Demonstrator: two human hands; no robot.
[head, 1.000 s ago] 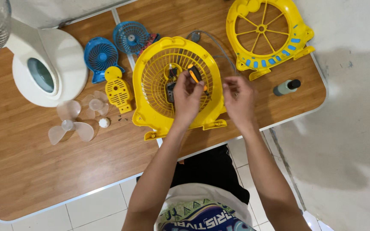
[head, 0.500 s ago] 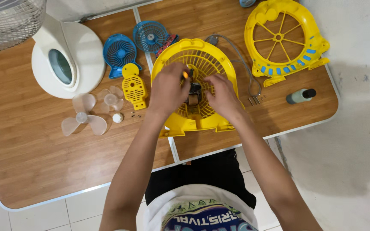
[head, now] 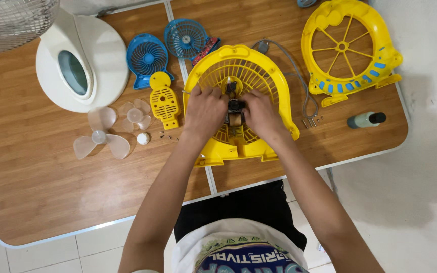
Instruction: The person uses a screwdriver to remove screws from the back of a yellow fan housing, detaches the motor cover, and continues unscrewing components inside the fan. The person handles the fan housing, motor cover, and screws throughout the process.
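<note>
Overhead view of a small fan in a dismantled state on a wooden folding table [head: 51, 202]. The left hand [head: 204, 108] and right hand [head: 260, 112] rest on the yellow rear fan housing [head: 274, 86], which lies flat near the table's front edge, and close from either side on the small motor [head: 234, 107] at its hub. The fingers of both hands are curled inward and pressed against the motor body; whether they pinch a screw or a tool cannot be told.

Judged from the layout, disassembly is well advanced. The yellow front guard [head: 347, 48] lies apart at the far right. The clear fan blade [head: 101, 137] and a white cap [head: 143, 138] sit well to the left, and a yellow slotted cover [head: 164, 101] lies just left of the housing. The motor is not yet free of the housing. A grey power cord [head: 299, 76] trails to the right, near a small dark-capped bottle [head: 366, 120]. Two blue mini fans [head: 165, 48] and a white fan base [head: 79, 65] lie behind, untouched.
</note>
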